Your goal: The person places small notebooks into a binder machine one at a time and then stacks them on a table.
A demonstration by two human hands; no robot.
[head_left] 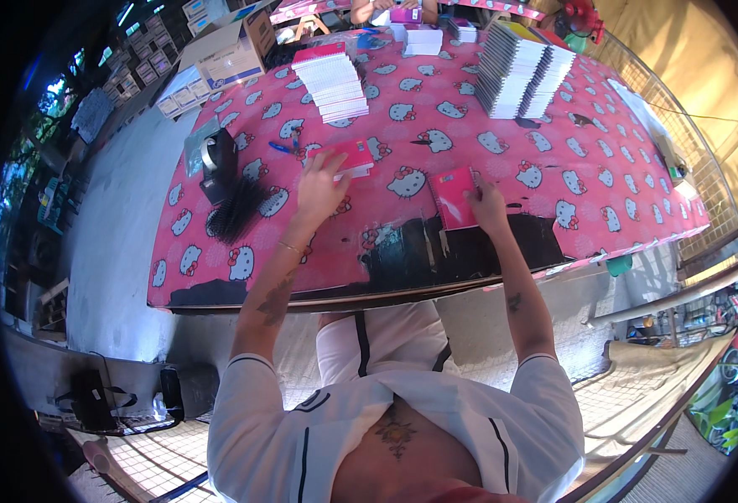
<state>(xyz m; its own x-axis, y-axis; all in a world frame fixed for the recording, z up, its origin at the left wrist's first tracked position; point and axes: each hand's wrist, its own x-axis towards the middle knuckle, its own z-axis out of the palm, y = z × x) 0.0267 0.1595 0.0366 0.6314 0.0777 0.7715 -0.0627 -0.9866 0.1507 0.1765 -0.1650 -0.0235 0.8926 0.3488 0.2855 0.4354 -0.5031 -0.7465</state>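
Observation:
On the pink patterned table, a small pile of pink-covered notebooks lies a little left of centre. My left hand rests over its near left corner, fingers spread on the cover. To the right, a single pink spiral notebook lies near the table's front, partly over a black worn patch. The fingers of my right hand are closed on its right edge. A blue pen-like tool sits just left of my left hand.
Tall notebook stacks stand farther back, one at left and a double one at right. A black tape-dispenser-like object and bundled black spiral coils lie at the left edge. Beyond are a cardboard box and another person's hands.

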